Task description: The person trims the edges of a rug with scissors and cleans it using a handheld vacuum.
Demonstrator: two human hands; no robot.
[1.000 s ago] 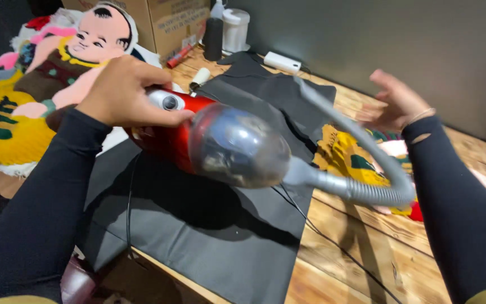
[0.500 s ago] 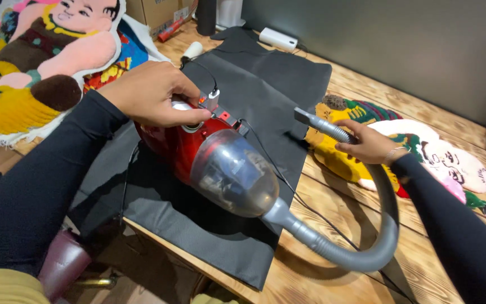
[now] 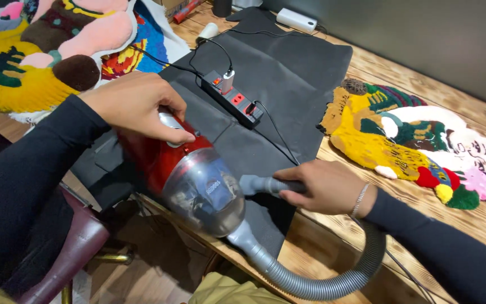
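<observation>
L hand (image 3: 136,107) clamps vacuum (image 3: 184,174) body at worktop (image 3: 479,219) edge; R hand (image 3: 324,186) grips hose (image 3: 316,278) nozzle over black cloth (image 3: 293,67). Step: positioning nozzle. Next likely needs steady nozzle contact w/ cloth.

I spot one label: a small blue rectangular sticker (image 3: 214,186) on the vacuum's clear dust cup, at the tabletop's near edge. A cardboard box corner (image 3: 167,4) sits at the far edge.

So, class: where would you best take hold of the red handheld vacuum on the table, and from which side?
Grip the handle on top of the red vacuum, coming from above, as the left hand does. The clear dust cup is bulbous and smooth, and the hose leaves its front end, where the right hand steadies the nozzle.
</observation>
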